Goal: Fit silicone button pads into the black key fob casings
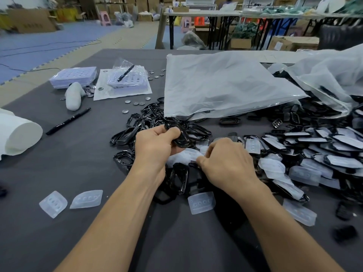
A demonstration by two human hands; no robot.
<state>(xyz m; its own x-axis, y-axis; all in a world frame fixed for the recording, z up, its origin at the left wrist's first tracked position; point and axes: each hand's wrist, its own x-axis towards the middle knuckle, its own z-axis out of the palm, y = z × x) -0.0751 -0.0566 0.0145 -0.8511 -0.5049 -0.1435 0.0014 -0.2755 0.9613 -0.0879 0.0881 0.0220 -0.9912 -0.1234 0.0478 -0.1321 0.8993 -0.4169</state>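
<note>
Your bare forearms [121, 213] stretch over the dark grey table [59, 173] as pad meets shell. Your left hand [155, 144] curls round a glossy black oval key fob casing [181, 137]. Just to its right, your right hand [227, 161] pinches a translucent white silicone button pad [186, 156] between thumb and forefinger. The pad sits just below the casing, apparently touching it. The next move is likely to line it up with the opening and press it home. Spare pads [86, 199] lie left of your left wrist.
</note>
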